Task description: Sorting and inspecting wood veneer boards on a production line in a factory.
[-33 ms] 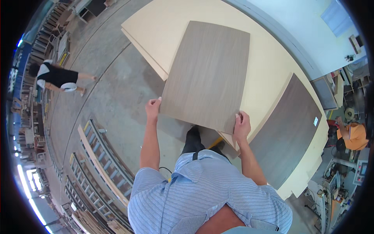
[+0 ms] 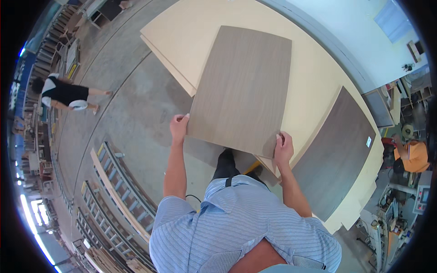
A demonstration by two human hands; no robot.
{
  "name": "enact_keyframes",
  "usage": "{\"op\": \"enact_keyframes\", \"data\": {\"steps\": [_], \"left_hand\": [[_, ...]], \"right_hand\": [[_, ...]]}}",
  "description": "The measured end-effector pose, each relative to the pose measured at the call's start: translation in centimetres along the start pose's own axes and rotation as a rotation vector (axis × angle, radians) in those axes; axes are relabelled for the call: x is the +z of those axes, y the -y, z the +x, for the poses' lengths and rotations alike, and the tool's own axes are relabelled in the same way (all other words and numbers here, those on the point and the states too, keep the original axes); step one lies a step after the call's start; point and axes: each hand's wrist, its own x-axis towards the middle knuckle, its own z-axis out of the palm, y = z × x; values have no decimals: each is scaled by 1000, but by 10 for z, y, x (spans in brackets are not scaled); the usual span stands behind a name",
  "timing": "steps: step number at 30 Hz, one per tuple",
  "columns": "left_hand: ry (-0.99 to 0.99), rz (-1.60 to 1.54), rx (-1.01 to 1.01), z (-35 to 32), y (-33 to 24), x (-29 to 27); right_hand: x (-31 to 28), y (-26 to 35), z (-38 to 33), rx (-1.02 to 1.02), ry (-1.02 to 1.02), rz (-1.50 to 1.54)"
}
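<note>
A grey-brown wood-grain panel (image 2: pixel 241 91) lies in front of me, its far part over a stack of pale boards (image 2: pixel 182 41). At its near left corner, the closed fingers of my left hand (image 2: pixel 178 128) grip the edge. The near right corner is gripped by my right hand (image 2: pixel 283 148), thumb on top and fingers curled at the edge. Between my hands, the panel's near edge juts past the pale stack, over the floor. To the right, a darker wood-grain panel (image 2: pixel 334 154) with a small white label (image 2: pixel 368 141) rests on the pale boards.
Roller conveyors (image 2: pixel 125 182) stand at the lower left, with a long pale strip (image 2: pixel 111 184) along one. A person in black and white (image 2: pixel 66 92) is on the floor at left. Another in orange (image 2: pixel 415 157) is at right, near a machine control box (image 2: pixel 422 200).
</note>
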Motion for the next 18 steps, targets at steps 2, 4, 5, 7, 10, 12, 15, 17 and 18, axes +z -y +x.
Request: {"op": "enact_keyframes", "data": {"steps": [2,4,5,7,10,12,15,17,18], "left_hand": [[-112,192,194,23,-2,3],[-221,361,393,54,-19,19],[-158,374,465,74,-31,31],[-82,373,536,106,-57,55],[7,403,627,152,-89,97],[32,544,636,184,-101,124],[81,533,640,222,-132,159],[99,555,633,246,-153,176],[111,580,624,255,-163,184]], "right_hand": [[4,3,-7,12,-16,-20],[8,3,-5,17,-61,-34],[9,2,-4,16,-77,-48],[10,1,-5,17,-155,-47],[14,-4,-1,48,-182,-36],[19,1,-3,80,-202,-62],[22,10,-5,131,-250,-88],[25,13,-6,151,-282,-92],[25,12,-7,162,-298,-110]]}}
